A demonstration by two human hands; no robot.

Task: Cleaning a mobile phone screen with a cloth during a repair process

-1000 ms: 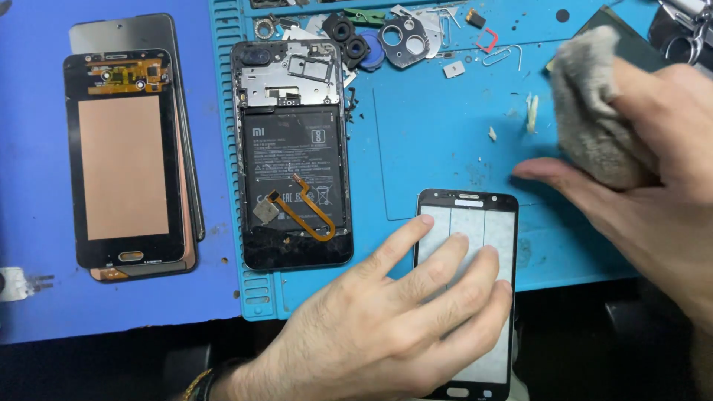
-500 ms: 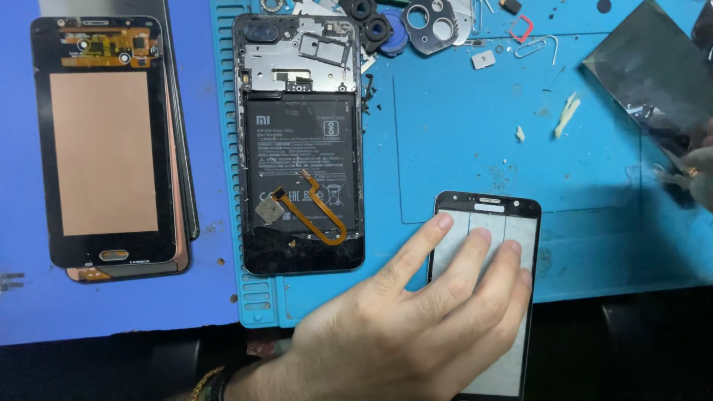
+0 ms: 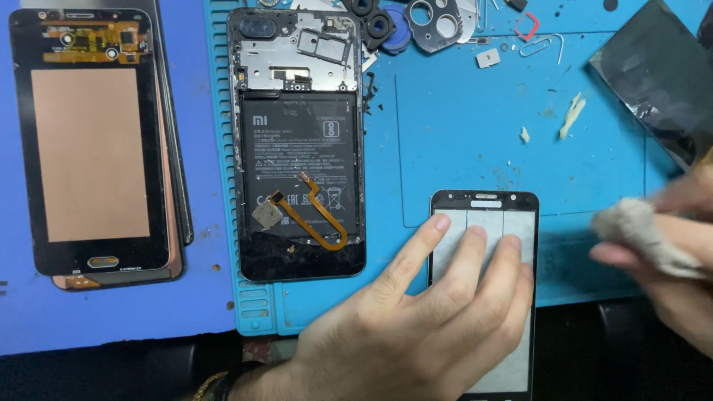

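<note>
Head view, landmark: the glass panel (image 3: pixel 486 289), a black-framed phone front glass that lies on the blue mat (image 3: pixel 460 141) at its near edge.
Long axis of the panel: it runs away from the person, top end far, bottom end out of the picture.
Left hand (image 3: pixel 416 327): spread flat, fingers (image 3: pixel 416 249) a little apart, pressed on the panel and covering its lower-left part; it comes from the near-left side.
Right hand (image 3: pixel 679 260): to the right of the panel, apart from it, fingers closed in a pinch on a grey cloth (image 3: pixel 639 230); blurred, so details are not clear.
Nearer hand: the left one touches the panel; the right one is near its right edge, at the height of its upper half.
Left of the panel: an opened phone (image 3: pixel 301 141) with battery and orange flex cable.
Far left of the panel: a display assembly (image 3: pixel 93 141) on the bench (image 3: pixel 111 312).
Beyond the panel, right: a dark foil bag (image 3: pixel 657 74); small parts at the mat's far edge.
</note>
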